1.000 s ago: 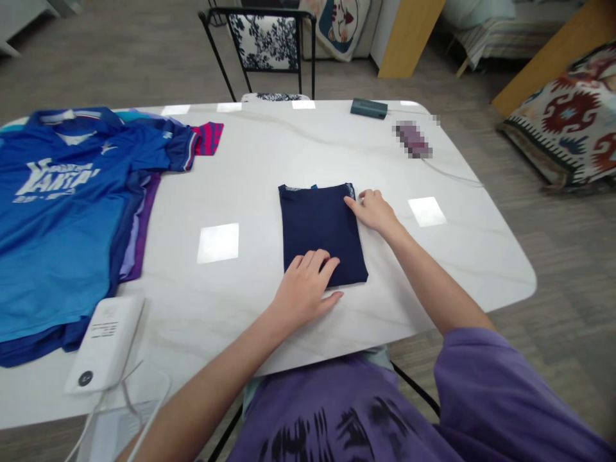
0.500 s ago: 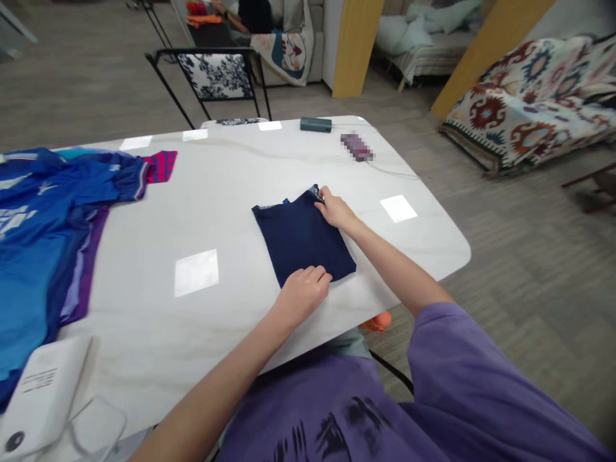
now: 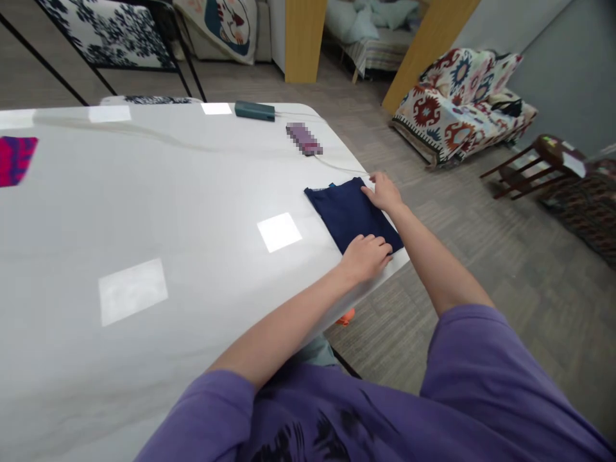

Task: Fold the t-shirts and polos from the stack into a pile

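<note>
A folded navy garment (image 3: 353, 208) lies as a flat square at the right end of the white table, with a small blue tab on its far edge. My left hand (image 3: 366, 256) rests on its near edge, fingers together and curled over the cloth; the fingertips are partly hidden. At the far right edge, my right hand (image 3: 385, 192) grips the garment near its corner, thumb on top of the fabric. Both forearms reach in from the near side.
Beyond the garment lie a blurred-out phone-like object (image 3: 304, 138) with a cable and a dark green box (image 3: 255, 111). A pink and purple cloth (image 3: 17, 160) is at the left edge. The table (image 3: 202, 212) ends just right of my hands. A patterned chair (image 3: 129, 38) stands behind.
The garment has slid right along the table with both hands on it, closer to the right edge. My view has swung right, so the blue jerseys and white device have left the frame.
</note>
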`<action>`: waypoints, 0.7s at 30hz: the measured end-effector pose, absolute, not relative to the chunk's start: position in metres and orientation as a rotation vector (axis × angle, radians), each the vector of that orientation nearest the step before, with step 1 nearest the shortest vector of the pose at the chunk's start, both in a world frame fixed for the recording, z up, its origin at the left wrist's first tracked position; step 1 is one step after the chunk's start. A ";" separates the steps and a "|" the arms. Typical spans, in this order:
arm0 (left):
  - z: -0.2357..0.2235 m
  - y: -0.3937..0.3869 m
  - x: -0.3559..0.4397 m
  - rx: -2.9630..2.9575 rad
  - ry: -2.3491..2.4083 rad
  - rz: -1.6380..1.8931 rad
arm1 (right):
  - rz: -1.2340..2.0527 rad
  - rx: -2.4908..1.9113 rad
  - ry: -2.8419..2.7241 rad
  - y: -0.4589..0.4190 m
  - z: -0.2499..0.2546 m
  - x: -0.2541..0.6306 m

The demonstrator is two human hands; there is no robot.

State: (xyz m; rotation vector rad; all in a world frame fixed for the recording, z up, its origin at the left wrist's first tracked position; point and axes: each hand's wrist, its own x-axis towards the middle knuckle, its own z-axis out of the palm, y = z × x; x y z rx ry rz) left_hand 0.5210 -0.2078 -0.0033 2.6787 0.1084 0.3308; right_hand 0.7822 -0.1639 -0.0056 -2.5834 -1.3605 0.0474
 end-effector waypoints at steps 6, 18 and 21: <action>-0.020 -0.177 0.449 2.779 0.118 0.328 | 0.043 -2.409 -1.626 -0.170 -0.028 0.739; 0.069 -0.129 0.184 2.730 0.810 0.394 | -0.093 -1.947 -1.857 -0.083 -0.008 0.604; 0.076 -0.114 0.061 2.488 1.382 0.556 | 0.222 -1.729 -2.060 -0.029 -0.001 0.495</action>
